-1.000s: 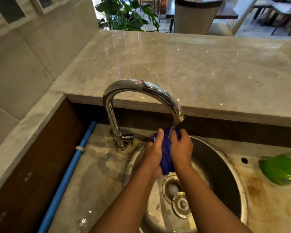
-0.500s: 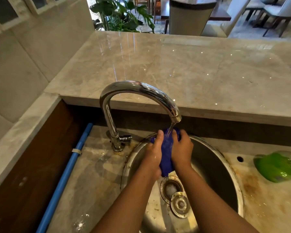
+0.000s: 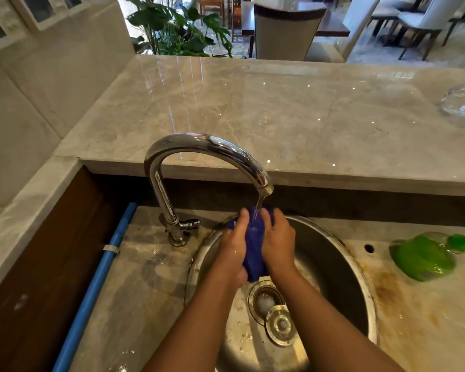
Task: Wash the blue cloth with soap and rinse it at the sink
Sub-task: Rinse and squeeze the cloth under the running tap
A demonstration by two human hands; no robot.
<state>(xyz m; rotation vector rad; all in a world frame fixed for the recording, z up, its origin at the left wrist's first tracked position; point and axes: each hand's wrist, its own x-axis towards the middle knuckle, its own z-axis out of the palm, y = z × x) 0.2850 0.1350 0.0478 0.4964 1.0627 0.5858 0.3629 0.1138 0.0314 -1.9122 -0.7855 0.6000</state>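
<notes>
The blue cloth (image 3: pixel 254 249) is bunched up between both my hands over the round steel sink (image 3: pixel 333 253). My left hand (image 3: pixel 232 249) grips its left side and my right hand (image 3: pixel 278 244) grips its right side. Water runs from the spout of the curved chrome tap (image 3: pixel 199 146) straight onto the top of the cloth. Most of the cloth is hidden by my palms. Below my hands lies the drain (image 3: pixel 265 302) with its loose strainer plug (image 3: pixel 281 324) beside it.
A green soap bottle (image 3: pixel 424 257) lies on its side on the stained counter right of the sink. A raised marble ledge (image 3: pixel 253 116) runs behind the tap, with a clear glass (image 3: pixel 461 100) at its far right. A blue pipe (image 3: pixel 97 275) runs along the left.
My hands have stayed under the running water and shifted slightly on the cloth, kneading it. The view has tilted a little, bringing the glass on the ledge into sight.
</notes>
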